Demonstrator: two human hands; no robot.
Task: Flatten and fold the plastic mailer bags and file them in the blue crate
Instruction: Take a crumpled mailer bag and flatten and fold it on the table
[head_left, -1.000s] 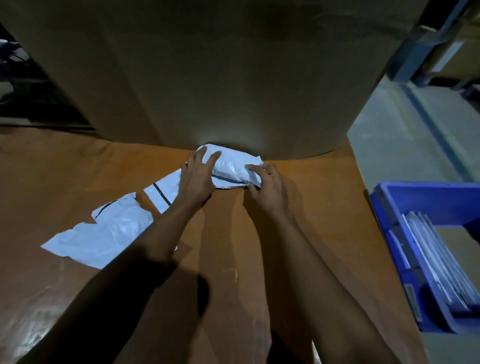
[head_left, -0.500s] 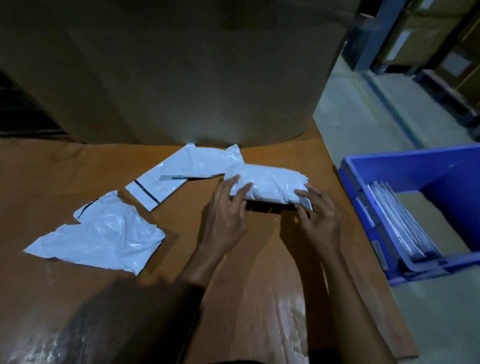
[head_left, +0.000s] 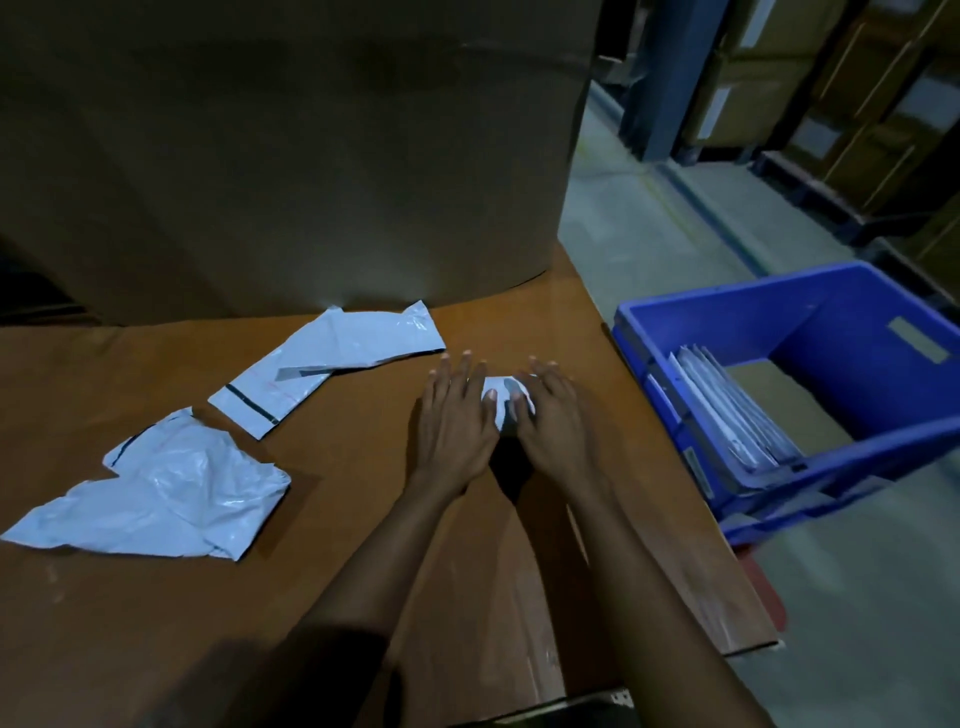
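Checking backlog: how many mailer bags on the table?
3: crumpled one front left, flat one by the cardboard box, folded one under both hands. Hands may hide more.

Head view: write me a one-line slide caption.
Left hand and right hand press a folded mailer onto the table; blue crate at right.

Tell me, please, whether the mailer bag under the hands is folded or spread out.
Folded: the mailer bag is a small compact bundle, mostly covered by the left hand and right hand pressing it.
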